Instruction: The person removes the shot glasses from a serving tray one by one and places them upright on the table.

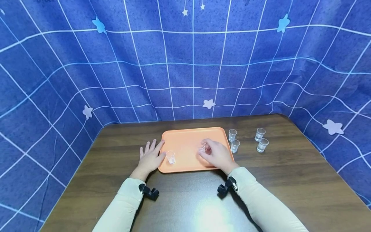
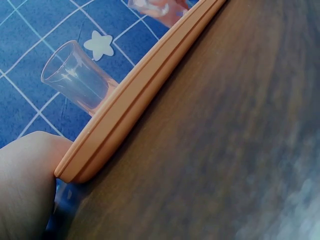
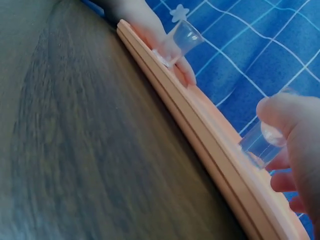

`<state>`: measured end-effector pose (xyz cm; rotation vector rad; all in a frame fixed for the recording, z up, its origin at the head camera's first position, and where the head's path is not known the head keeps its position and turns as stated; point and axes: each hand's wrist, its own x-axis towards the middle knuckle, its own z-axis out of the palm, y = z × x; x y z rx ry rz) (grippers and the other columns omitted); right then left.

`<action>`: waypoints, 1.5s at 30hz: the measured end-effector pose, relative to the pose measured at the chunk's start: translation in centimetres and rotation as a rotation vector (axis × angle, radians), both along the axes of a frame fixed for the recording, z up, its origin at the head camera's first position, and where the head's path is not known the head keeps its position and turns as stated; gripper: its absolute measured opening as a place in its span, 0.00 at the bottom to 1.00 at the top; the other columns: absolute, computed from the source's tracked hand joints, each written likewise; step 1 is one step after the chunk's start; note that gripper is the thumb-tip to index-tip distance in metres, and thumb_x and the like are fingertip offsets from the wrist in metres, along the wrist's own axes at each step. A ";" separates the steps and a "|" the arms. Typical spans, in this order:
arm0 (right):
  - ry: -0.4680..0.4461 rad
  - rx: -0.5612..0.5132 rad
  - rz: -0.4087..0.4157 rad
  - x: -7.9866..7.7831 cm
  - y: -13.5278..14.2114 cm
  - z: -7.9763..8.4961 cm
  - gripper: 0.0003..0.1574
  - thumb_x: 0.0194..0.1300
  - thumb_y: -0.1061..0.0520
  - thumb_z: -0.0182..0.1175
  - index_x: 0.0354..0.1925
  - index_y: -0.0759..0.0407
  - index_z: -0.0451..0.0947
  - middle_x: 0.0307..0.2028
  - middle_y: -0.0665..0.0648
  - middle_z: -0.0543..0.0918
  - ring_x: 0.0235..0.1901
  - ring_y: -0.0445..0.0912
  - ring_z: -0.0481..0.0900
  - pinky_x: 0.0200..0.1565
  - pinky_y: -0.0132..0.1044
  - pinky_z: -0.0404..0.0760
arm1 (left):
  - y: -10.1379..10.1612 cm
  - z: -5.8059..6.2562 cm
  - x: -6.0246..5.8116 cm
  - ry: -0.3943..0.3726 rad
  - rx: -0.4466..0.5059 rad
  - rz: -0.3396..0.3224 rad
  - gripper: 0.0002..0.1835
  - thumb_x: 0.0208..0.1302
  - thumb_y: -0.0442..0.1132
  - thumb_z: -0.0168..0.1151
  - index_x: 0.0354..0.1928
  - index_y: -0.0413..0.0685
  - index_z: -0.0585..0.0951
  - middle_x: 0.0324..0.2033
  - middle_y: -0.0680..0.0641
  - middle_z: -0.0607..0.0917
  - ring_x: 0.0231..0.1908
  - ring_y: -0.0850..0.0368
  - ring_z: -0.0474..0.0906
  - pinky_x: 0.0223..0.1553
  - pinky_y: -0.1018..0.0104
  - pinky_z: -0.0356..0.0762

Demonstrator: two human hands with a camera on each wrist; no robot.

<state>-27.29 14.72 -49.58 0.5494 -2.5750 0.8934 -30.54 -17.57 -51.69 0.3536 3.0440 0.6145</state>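
An orange tray [image 1: 185,158] lies on the wooden table. My left hand [image 1: 149,158] rests at its left edge, fingers spread and straight, thumb over the rim near a small clear shot glass [image 1: 171,158]. That glass stands upright on the tray's left part; the left wrist view shows the same glass [image 2: 80,77] close to my thumb. Over the right part of the tray, my right hand [image 1: 215,154] pinches a second shot glass [image 3: 262,145] between thumb and fingers. Its base is at or just above the tray surface; I cannot tell which.
Right of the tray stand two shot glasses [image 1: 235,146] close to its edge. Farther right are two more glasses [image 1: 262,145], one behind the other. A blue curtain [image 1: 179,74] with white lines and stars hangs around the table [image 1: 290,167].
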 end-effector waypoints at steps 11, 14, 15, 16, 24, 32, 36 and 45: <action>0.072 -0.008 0.045 1.5 2.7 0.5 0.22 0.60 0.45 0.70 0.48 0.52 0.81 0.29 0.45 0.83 0.29 0.40 0.82 0.32 0.36 0.79 | 0.0 0.1 -0.1 -0.003 -0.004 0.005 0.33 0.75 0.58 0.45 0.80 0.63 0.57 0.79 0.38 0.51 0.77 0.32 0.37 0.69 0.29 0.26; 0.125 -0.020 0.039 1.8 3.8 0.2 0.21 0.58 0.47 0.72 0.47 0.53 0.81 0.27 0.45 0.83 0.27 0.40 0.82 0.30 0.35 0.79 | 0.0 0.1 -0.1 0.002 -0.008 0.008 0.33 0.75 0.57 0.45 0.80 0.63 0.58 0.79 0.38 0.51 0.77 0.32 0.37 0.70 0.29 0.26; 0.141 -0.029 0.040 2.0 4.2 0.2 0.21 0.57 0.48 0.73 0.47 0.54 0.81 0.26 0.45 0.83 0.26 0.40 0.81 0.29 0.35 0.79 | 0.0 0.1 0.0 0.002 -0.007 0.009 0.33 0.75 0.58 0.45 0.79 0.63 0.58 0.79 0.38 0.51 0.77 0.32 0.37 0.70 0.29 0.26; 0.154 -0.038 0.039 2.0 4.6 0.1 0.21 0.57 0.49 0.73 0.46 0.53 0.81 0.26 0.44 0.83 0.26 0.39 0.81 0.29 0.34 0.79 | 0.0 0.1 0.0 0.004 -0.009 0.009 0.33 0.75 0.58 0.45 0.79 0.63 0.58 0.79 0.38 0.51 0.77 0.32 0.37 0.70 0.29 0.26; 0.229 -0.070 0.064 3.0 6.9 -0.3 0.18 0.54 0.49 0.74 0.42 0.49 0.80 0.24 0.42 0.79 0.22 0.35 0.75 0.25 0.31 0.75 | 0.1 0.2 0.1 0.009 -0.013 0.008 0.33 0.75 0.57 0.46 0.79 0.63 0.58 0.79 0.37 0.52 0.77 0.32 0.38 0.70 0.28 0.26; 0.288 -0.043 0.102 3.6 8.9 -0.7 0.19 0.52 0.52 0.74 0.42 0.47 0.80 0.22 0.41 0.79 0.20 0.36 0.75 0.25 0.27 0.71 | 0.2 0.2 0.3 0.011 -0.015 0.010 0.33 0.76 0.58 0.44 0.79 0.62 0.58 0.79 0.37 0.52 0.77 0.31 0.38 0.70 0.28 0.27; 0.304 -0.034 0.095 4.0 10.3 -1.1 0.20 0.49 0.54 0.75 0.41 0.48 0.80 0.22 0.40 0.78 0.20 0.35 0.74 0.24 0.28 0.71 | 0.2 0.3 0.4 0.002 -0.006 0.010 0.33 0.75 0.57 0.45 0.79 0.62 0.59 0.78 0.37 0.52 0.77 0.31 0.38 0.70 0.28 0.27; 0.298 0.033 0.023 4.4 12.8 -1.3 0.26 0.46 0.51 0.77 0.43 0.52 0.79 0.21 0.41 0.76 0.20 0.34 0.73 0.23 0.30 0.71 | 0.2 0.3 0.3 0.011 -0.016 0.010 0.33 0.76 0.57 0.44 0.79 0.62 0.59 0.79 0.37 0.52 0.77 0.31 0.39 0.70 0.28 0.28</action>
